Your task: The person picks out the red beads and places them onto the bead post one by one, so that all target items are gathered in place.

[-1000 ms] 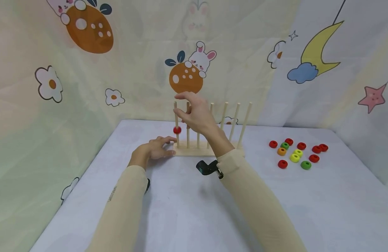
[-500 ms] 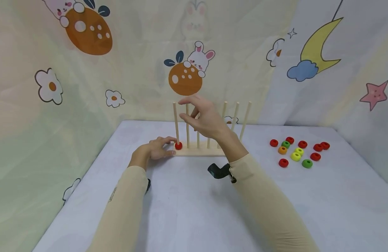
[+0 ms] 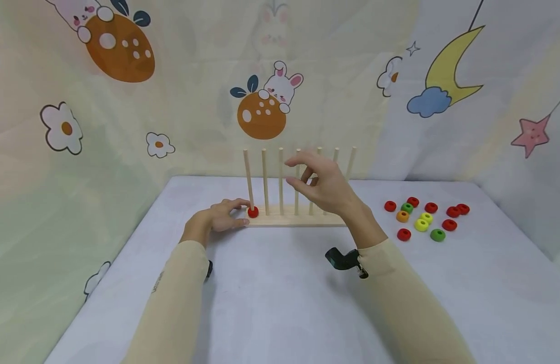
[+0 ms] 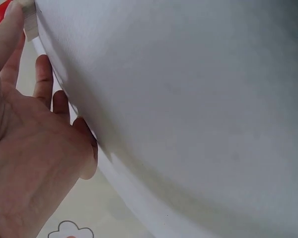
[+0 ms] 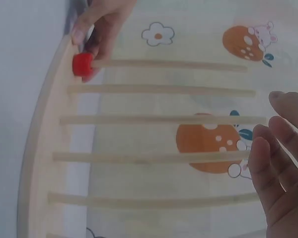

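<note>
A wooden base (image 3: 289, 220) bears a row of several upright pegs. One red bead (image 3: 253, 212) sits at the bottom of the leftmost peg (image 3: 248, 177); the right wrist view shows this red bead (image 5: 82, 65) against the base (image 5: 37, 163). My left hand (image 3: 218, 216) grips the base's left end, thumb at the front corner and a finger behind. In the left wrist view, my left hand (image 4: 35, 144) has its thumb by the wood. My right hand (image 3: 327, 187) is raised before the pegs on the right, fingers loosely bent and parted, holding nothing.
Loose beads lie on the table to the right: several red ones (image 3: 404, 234), two green (image 3: 437, 235), two yellow (image 3: 421, 225) and one orange (image 3: 402, 216). A patterned cloth (image 3: 193, 101) hangs behind the white table (image 3: 271, 293).
The red bead has dropped from partway up the leftmost peg to its bottom. My right hand has moved right, away from that peg. My left hand has stayed at the base.
</note>
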The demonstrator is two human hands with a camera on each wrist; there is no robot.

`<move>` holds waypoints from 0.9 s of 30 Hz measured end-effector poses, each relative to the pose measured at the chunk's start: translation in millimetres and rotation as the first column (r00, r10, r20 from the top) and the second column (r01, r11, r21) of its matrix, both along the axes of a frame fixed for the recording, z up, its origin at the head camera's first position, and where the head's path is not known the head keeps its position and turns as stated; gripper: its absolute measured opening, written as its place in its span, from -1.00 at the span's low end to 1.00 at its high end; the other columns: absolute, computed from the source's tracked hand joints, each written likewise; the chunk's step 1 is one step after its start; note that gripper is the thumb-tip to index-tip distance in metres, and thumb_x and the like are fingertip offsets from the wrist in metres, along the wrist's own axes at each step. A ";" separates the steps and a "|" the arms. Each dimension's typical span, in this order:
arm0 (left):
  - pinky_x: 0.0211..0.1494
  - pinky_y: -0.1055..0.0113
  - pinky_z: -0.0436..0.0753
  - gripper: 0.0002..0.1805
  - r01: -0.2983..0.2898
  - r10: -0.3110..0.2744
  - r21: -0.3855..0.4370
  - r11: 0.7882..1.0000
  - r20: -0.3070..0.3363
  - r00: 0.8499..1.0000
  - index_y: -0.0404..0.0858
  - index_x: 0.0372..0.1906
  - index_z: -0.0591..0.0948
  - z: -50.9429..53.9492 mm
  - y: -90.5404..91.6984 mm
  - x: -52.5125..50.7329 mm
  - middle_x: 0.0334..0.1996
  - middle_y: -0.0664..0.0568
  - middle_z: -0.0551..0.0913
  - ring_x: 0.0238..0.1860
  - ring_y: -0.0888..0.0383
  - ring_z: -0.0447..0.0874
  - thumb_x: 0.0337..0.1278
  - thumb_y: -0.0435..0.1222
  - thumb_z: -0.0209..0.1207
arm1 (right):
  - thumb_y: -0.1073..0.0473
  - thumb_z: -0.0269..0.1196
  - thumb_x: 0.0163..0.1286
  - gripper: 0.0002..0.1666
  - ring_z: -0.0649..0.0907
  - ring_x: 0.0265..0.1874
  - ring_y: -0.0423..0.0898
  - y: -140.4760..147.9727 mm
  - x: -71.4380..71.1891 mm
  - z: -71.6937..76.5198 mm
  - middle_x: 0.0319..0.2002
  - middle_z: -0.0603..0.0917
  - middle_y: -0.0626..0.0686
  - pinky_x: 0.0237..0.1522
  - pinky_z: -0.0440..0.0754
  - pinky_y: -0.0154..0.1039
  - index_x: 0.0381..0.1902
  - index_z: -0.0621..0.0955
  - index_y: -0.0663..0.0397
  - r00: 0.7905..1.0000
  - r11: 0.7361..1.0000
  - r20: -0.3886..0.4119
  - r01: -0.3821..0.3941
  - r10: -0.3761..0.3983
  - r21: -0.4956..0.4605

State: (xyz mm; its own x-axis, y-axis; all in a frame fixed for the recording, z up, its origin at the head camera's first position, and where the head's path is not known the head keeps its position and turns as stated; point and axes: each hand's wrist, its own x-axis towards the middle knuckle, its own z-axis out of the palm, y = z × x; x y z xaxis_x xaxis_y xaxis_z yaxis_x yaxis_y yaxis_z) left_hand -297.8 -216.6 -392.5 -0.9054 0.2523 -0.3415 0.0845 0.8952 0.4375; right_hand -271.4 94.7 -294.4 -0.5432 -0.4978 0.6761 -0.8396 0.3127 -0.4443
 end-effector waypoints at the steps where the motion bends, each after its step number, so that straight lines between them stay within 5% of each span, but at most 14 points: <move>1: 0.43 -0.43 0.18 -0.32 0.001 -0.001 0.002 1.000 0.001 1.000 0.37 0.50 0.27 -1.3 -0.9 -0.6 0.53 0.00 0.24 0.52 -0.31 0.12 0.34 0.20 0.17 | 0.33 0.44 0.31 -0.62 0.65 -0.45 -0.21 3.7 0.5 -1.9 0.02 0.68 0.01 -0.47 0.66 -0.28 0.08 0.67 0.09 1.000 1.000 0.001 0.003 -0.003 -0.005; 11: 0.46 -0.43 0.14 -0.28 -0.029 0.029 0.017 0.999 0.043 0.999 0.42 0.50 0.24 -10.6 -6.2 -8.8 0.55 0.07 0.20 0.54 -0.26 0.09 0.29 0.20 0.22 | 0.37 0.43 0.30 -0.63 0.66 -0.45 -0.19 33.8 4.8 -14.7 -0.01 0.69 -0.01 -0.49 0.66 -0.26 0.05 0.67 0.07 0.999 1.000 0.042 0.026 -0.026 0.003; 20: 0.45 -0.40 0.16 -0.33 -0.030 0.029 0.012 0.999 0.036 0.999 0.40 0.47 0.28 -3.0 -8.9 -0.7 0.52 0.04 0.23 0.53 -0.28 0.12 0.31 0.18 0.21 | 0.34 0.44 0.30 -0.65 0.66 -0.47 -0.18 59.2 6.6 -29.5 -0.03 0.72 0.00 -0.48 0.65 -0.27 0.04 0.69 0.07 0.996 0.997 0.042 0.073 -0.074 0.041; 27: 0.45 -0.46 0.12 -0.28 0.037 -0.037 0.032 0.999 -0.001 0.999 0.28 0.53 0.23 1.3 -4.6 1.3 0.55 -0.08 0.20 0.54 -0.38 0.06 0.35 0.20 0.18 | 0.38 0.45 0.27 -0.64 0.65 -0.47 -0.19 83.4 9.2 -33.3 -0.05 0.73 -0.02 -0.49 0.64 -0.29 0.02 0.69 0.07 0.994 0.991 0.011 0.111 -0.112 0.071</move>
State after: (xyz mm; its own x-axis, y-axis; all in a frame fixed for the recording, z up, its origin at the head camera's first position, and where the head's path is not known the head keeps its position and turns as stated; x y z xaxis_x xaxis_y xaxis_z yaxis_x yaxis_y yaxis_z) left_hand -296.4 -221.2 -391.2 -0.8954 0.2962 -0.3325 0.1172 0.8771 0.4658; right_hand -262.2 178.1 -327.7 -0.6082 -0.4790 0.6330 -0.7908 0.4350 -0.4307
